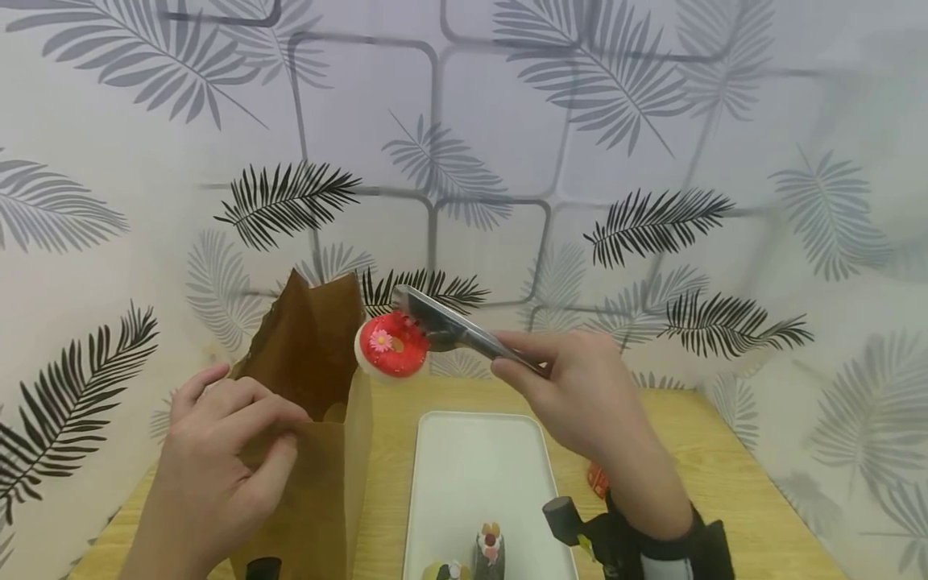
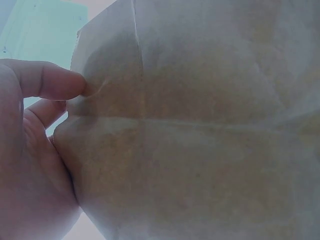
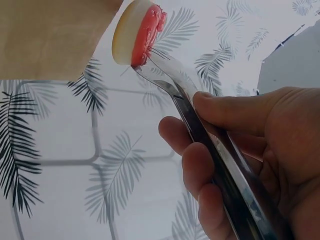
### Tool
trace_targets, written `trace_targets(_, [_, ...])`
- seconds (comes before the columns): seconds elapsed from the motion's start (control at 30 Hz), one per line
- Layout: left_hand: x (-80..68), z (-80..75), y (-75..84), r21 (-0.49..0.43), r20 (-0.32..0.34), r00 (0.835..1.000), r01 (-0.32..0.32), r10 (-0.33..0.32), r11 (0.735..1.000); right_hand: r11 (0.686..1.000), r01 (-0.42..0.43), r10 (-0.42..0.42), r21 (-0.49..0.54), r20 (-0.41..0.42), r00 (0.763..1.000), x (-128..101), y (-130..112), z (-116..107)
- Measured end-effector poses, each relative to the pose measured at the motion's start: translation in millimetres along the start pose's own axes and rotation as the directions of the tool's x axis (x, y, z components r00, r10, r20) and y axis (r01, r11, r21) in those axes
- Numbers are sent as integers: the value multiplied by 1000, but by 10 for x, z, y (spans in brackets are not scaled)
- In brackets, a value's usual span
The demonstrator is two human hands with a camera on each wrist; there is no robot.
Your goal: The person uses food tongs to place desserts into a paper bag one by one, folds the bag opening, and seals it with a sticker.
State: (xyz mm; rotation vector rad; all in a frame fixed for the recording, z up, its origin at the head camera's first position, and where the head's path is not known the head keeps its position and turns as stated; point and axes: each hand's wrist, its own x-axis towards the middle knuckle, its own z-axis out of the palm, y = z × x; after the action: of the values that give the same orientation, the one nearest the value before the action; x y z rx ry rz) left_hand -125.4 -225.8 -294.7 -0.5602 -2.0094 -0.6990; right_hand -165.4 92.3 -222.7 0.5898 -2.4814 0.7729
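bare hands, black wrist strap [image 1: 656, 548]

The tongs [image 1: 453, 329] were shiny polished metal; the bag [image 1: 319, 451] beside them was matt brown paper, creased; the table [image 1: 732, 475] pale wood grain.

Right hand [image 3: 240, 165] wraps its fingers [image 3: 200, 180] round the metal tongs [image 3: 210, 145], thumb laid along the top; tong tips clamp a red-iced doughnut [image 3: 136, 34] with a pale underside, tilted on edge; just beside it, top left, the brown paper bag [image 3: 50, 37]; leaf-patterned wall [image 3: 100, 165] behind.
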Motion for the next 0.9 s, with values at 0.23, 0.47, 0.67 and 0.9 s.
trace_targets(0.23, [8,-22,8,-10,-6,1000,2,-2,1000,997,31,-31,64,-4,1000,62,-250,79])
trace_targets(0.47, [5,-32,-10,-7,5,1000,3,-3,1000,991,84,-83,107,-15,996,81,-410,162])
trace_targets(0.67, [3,-40,-8,-7,24,1000,18,-18,1000,986,141,-139,90,-27,990,92,-467,254])
trace_targets(0.9, [-5,-48,-20,-4,12,1000,10,-10,1000,985,170,-170,35,-13,985,63,-471,339])
